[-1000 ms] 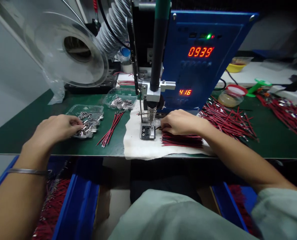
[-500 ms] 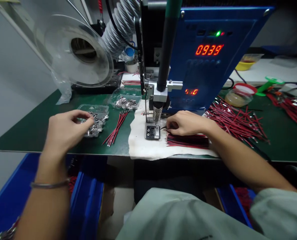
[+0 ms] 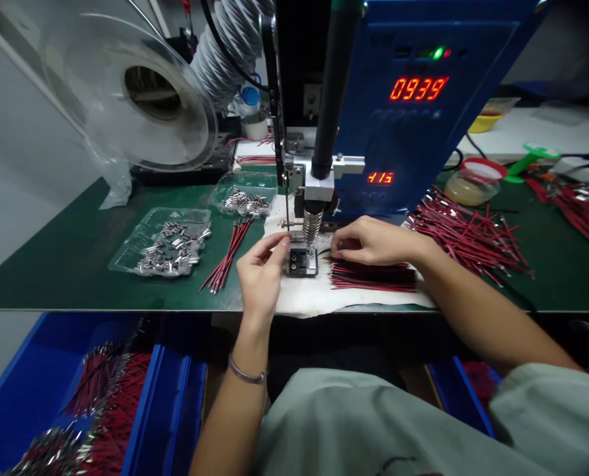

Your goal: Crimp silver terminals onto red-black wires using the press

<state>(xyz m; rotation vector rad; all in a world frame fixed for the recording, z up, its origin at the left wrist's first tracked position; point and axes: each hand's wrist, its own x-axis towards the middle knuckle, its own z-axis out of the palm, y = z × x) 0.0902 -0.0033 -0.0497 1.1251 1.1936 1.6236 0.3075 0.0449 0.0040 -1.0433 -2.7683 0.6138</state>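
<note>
My left hand (image 3: pixel 264 268) is closed in a pinch at the left edge of a small black fixture (image 3: pixel 301 263) under the machine's soldering head (image 3: pixel 313 228). Whatever sits between its fingertips is too small to make out. On the fixture's other side, my right hand (image 3: pixel 356 243) has thumb and fingers pinched together. A thin dark wire (image 3: pixel 324 252) runs from these fingertips toward the fixture. Just below that hand, a row of red and black wires (image 3: pixel 373 277) lies on a white cloth (image 3: pixel 304 303).
Clear trays of small metal parts (image 3: pixel 172 248) (image 3: pixel 247 201) and a few finished-looking wires (image 3: pixel 227 254) lie at left. A blue machine (image 3: pixel 418 139) with red digits stands behind. Right are a wire pile (image 3: pixel 467 238) and a red-rimmed tub (image 3: pixel 472 188). Blue bins (image 3: pixel 175 396) sit below the table edge.
My left hand has moved right, from over the near tray of metal parts to the fixture. My right hand stays almost in place, still pinched by the fixture.
</note>
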